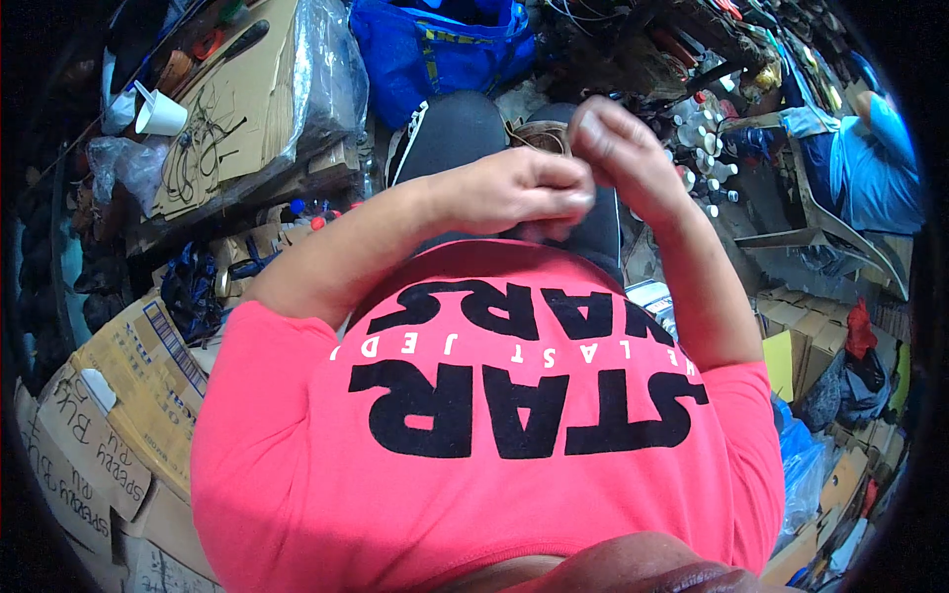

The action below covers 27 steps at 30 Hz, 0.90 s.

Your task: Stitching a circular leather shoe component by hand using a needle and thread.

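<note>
My left hand (pixel 529 188) is closed over my lap, its fingers curled in and pressed together. Close beside it, my right hand (pixel 621 148) is raised slightly farther out, fingers bent into a pinch and a little blurred. Whatever lies in either hand is too small or hidden to make out. Just beyond my fingers, between my knees, a brown object with a tan edge (pixel 543 134), shoe-like in shape, is partly covered by the hands. Dark trousers (pixel 450 138) with a white side stripe cover my legs.
A blue carrier bag (pixel 435 54) stands ahead. Front left, flat cardboard (pixel 242 109) holds dark cords (pixel 198 163) and a white cup (pixel 161 115). Several small bottles (pixel 704 148) stand right of my hands. Cardboard boxes (pixel 138 395) lie at left. Blue cloth (pixel 870 168) hangs far right.
</note>
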Motion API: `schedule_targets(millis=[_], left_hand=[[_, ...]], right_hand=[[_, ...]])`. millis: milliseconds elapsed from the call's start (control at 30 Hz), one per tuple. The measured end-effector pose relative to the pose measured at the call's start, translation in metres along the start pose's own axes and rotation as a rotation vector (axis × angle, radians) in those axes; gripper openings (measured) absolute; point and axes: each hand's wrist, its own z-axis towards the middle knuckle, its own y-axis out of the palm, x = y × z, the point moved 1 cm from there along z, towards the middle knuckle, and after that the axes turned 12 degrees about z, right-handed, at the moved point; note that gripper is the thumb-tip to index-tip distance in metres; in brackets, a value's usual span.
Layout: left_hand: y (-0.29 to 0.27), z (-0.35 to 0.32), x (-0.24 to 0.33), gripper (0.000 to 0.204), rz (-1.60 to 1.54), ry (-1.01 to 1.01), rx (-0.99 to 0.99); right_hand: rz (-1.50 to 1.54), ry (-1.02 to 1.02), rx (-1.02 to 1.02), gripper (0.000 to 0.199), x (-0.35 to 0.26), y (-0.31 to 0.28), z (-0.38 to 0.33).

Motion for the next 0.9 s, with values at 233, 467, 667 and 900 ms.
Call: schedule_targets(millis=[233, 467, 667, 900], left_hand=[[-0.176, -0.220, -0.039, 0.022, 1.357, -0.299, 1.080], [-0.216, -0.385, -0.005, 0.032, 1.467, -0.963, 1.554], [-0.079, -0.060, -0.024, 0.040, 1.041, -0.001, 0.673], [-0.052, 0.059, -0.030, 0.028, 0.977, 0.006, 0.310]], right_hand=[[-0.859, 0.192, 0.563, 0.024, 0.049, -0.170, -0.125], [-1.248, 0.849, 0.893, 0.026, 0.061, -0.308, -0.284], [-0.515, 0.177, 0.341, 0.036, 0.057, -0.117, -0.081], [-0.711, -0.138, 0.139, 0.014, 0.022, -0.052, 0.001]])
